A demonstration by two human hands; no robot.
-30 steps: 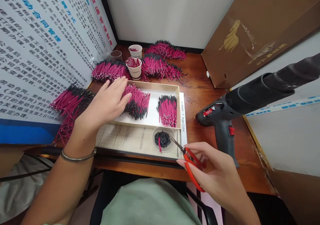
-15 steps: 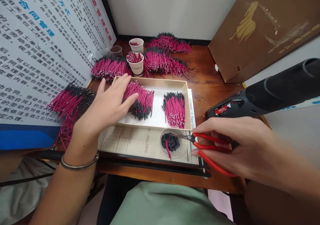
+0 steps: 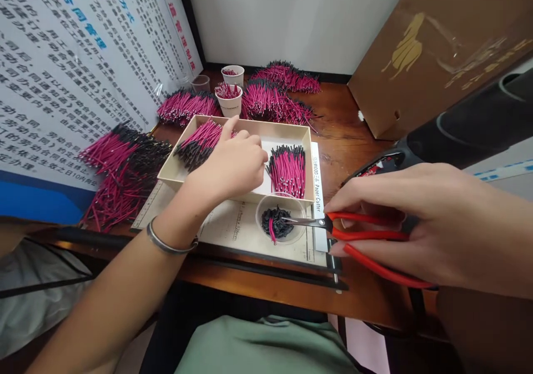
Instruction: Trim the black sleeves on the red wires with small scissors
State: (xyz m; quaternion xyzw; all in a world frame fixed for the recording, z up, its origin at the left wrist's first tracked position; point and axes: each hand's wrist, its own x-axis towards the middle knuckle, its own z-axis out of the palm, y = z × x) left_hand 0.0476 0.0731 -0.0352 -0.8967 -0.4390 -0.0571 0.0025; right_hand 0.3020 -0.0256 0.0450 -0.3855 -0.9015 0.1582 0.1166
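My left hand (image 3: pixel 231 166) reaches into the shallow cardboard tray (image 3: pixel 300 132), fingers curled toward the right-hand bunch of pink wires with black ends (image 3: pixel 288 170). What its fingertips pinch is hidden. A second bunch of pink wires (image 3: pixel 195 143) lies in the tray's left part. My right hand (image 3: pixel 433 224) grips red-handled snips (image 3: pixel 366 241), their tips resting over a small clear dish of black tube pieces (image 3: pixel 277 224).
Loose heaps of pink wires (image 3: pixel 120 171) lie left of the tray and at the back (image 3: pixel 275 94). Two paper cups (image 3: pixel 230 99) stand behind the tray. A black heat gun (image 3: pixel 470 130) sits at right, a cardboard box (image 3: pixel 437 46) beyond it.
My left hand moved from the left bunch across the tray to the right bunch and curled its fingers. My right hand brought the snips up over the dish.
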